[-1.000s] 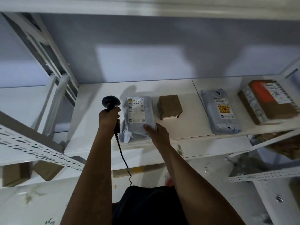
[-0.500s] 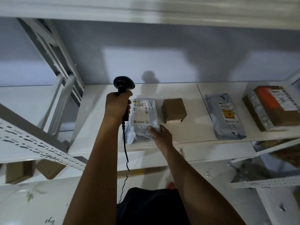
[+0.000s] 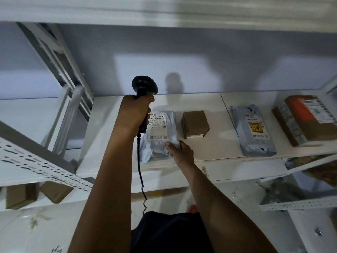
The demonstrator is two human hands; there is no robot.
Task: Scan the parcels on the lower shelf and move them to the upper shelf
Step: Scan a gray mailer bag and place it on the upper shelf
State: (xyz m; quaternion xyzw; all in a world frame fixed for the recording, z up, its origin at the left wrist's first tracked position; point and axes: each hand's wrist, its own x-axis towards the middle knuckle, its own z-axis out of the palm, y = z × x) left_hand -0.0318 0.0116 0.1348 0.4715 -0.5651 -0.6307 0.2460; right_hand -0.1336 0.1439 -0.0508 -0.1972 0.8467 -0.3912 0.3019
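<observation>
Lying lengthwise front-to-back, grey parcel (image 3: 160, 133) pinched by right hand (image 3: 182, 152); left hand (image 3: 135, 114) fisted around scanner (image 3: 144, 86).

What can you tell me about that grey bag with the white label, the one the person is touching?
The grey mailer bag looks like soft, crinkled plastic film, lying flat on the white shelf, leftmost of four parcels. A white shipping label with small barcodes covers its upper half, face up. The right hand grips its near right corner. The left hand, holding a black scanner, hides its left edge. A small cardboard box sits beside it, apart.
</observation>
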